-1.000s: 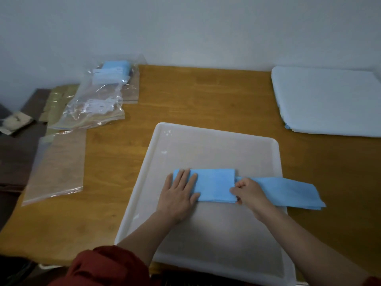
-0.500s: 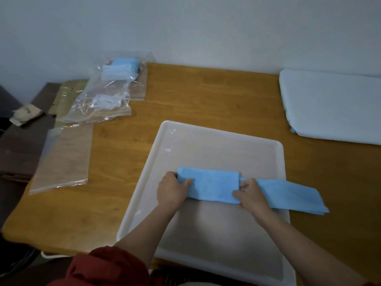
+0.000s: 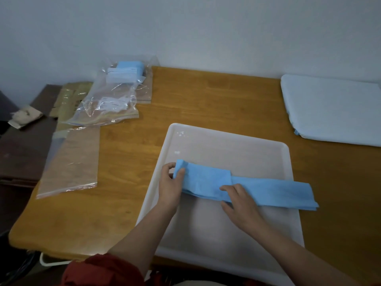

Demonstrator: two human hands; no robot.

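Wooden tabletop (image 3: 226,96) underneath, and squarely on it the white plastic tray (image 3: 226,141), our reference for everything. Across the tray's middle lies the blue folded cloth strip (image 3: 268,188), long axis running from the tray's left side to its right, with the right end hanging over the tray's right rim onto the wood. The thicker, doubled part sits in the tray's left half.

Now the hands. The left hand (image 3: 171,186), just inside the tray's left rim, pinches the strip's left end between thumb and fingers, and that end is lifted and curled up off the tray floor. The right hand (image 3: 241,203) sits near the tray's centre, fingers laid on top of the cloth by the step in the fold, thumb at its near edge. Whether it is pinching or only pinning it, I cannot tell.

So the free length runs rightward from both hands. The left has the end, and the next fold looks set to travel along that axis, toward the right rim.
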